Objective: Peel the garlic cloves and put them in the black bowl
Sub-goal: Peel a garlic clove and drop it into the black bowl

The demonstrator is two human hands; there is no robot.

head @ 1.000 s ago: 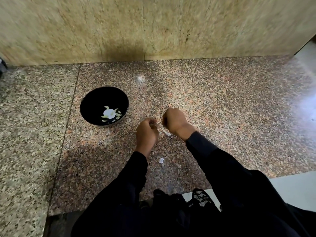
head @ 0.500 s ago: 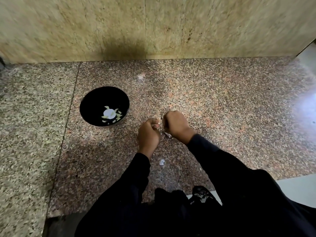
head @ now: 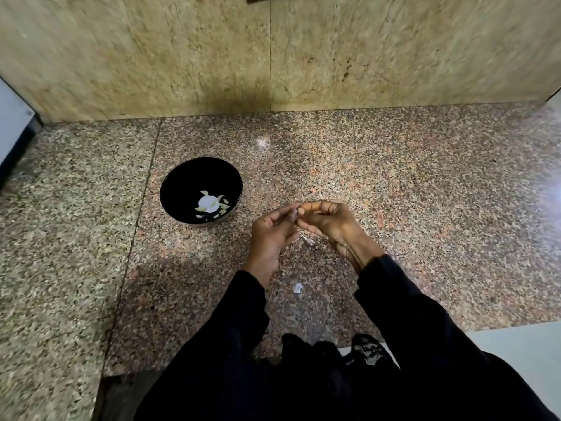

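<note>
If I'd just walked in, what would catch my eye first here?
Probably the two hands meeting mid-counter, the left hand and right hand pinching a small pale bit, likely garlic, between their fingertips. Next, the black bowl to their left, with pale pieces at its bottom. A white scrap lies between the sleeves.

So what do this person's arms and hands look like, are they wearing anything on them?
Both arms are covered by long, loose black sleeves reaching the wrists. The left hand and right hand are bare: no gloves, and no rings or watch that I can make out. Something thin and dark seems to run along the right wrist.
</note>
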